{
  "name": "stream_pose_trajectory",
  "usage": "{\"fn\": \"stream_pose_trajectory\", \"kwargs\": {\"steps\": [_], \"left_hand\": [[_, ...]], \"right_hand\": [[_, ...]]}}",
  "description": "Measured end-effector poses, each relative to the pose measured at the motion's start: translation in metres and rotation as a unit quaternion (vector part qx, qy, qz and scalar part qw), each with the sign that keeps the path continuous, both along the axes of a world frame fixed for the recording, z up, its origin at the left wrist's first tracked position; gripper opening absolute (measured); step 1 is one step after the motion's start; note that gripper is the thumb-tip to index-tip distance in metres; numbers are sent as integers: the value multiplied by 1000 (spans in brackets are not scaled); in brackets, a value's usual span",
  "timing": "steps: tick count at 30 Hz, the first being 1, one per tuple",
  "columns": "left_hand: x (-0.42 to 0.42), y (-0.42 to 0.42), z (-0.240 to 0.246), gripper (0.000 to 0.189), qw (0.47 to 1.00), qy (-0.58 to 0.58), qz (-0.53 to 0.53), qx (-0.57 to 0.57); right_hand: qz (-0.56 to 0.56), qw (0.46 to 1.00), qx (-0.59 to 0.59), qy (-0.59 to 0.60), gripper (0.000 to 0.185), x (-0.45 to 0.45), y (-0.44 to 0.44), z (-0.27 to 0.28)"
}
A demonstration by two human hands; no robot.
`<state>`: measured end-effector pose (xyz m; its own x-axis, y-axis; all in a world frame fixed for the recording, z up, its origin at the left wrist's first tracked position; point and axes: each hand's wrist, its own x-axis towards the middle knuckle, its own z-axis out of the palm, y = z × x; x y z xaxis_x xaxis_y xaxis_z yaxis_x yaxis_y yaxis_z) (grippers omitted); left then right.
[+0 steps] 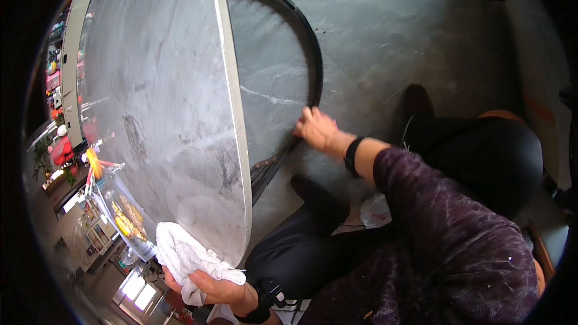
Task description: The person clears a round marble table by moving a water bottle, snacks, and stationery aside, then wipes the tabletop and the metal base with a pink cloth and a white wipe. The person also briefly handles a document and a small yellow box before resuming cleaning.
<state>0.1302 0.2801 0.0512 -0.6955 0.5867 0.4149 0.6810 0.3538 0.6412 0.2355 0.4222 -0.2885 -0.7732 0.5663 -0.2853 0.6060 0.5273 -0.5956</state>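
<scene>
In my left hand (216, 286), at the lower left, is a bunched white terry cloth (189, 259), close to the near corner of a grey tabletop (171, 99) with a pale edge. My right hand (318, 131) is low beside the table, its curled fingers at the curved black tube (319, 67) of the table's base. Something reddish shows at its fingers, too blurred to name; whether the hand grips it or the tube is unclear. A clear container (119, 216) with yellow-brown contents stands at the table's left end, near the cloth.
A yellow roll (94, 163) and red-and-white sticks top the container. Below me are my dark-trousered legs (289, 239) and shoes on the grey floor (379, 31). A whitish plastic bag (375, 211) lies between my legs. A pale cabinet or shelf edge (70, 63) runs beyond the table.
</scene>
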Motion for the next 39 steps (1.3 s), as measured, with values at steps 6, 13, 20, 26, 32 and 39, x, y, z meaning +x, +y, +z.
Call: {"fn": "stream_pose_trajectory", "kwargs": {"steps": [6, 13, 20, 26, 32, 39], "left_hand": [[7, 11, -2, 60, 998, 40, 41, -41], [9, 15, -1, 55, 1000, -3, -9, -7], [6, 13, -2, 57, 1000, -7, -16, 24], [4, 10, -2, 55, 999, 15, -32, 22], [6, 11, -1, 56, 998, 61, 28, -10], [-3, 9, 0, 50, 997, 77, -12, -17]], "right_hand": [[-107, 988, 108, -19, 19, -4, 169, -2], [-97, 989, 101, -48, 31, 10, 81, -16], [6, 988, -149, 26, 20, -6, -81, 2], [-68, 996, -36, -33, 30, -3, 42, -4], [-270, 962, 23, 20, 19, 20, 156, 5], [-125, 991, -31, -41, 32, 13, 8, 11]]}}
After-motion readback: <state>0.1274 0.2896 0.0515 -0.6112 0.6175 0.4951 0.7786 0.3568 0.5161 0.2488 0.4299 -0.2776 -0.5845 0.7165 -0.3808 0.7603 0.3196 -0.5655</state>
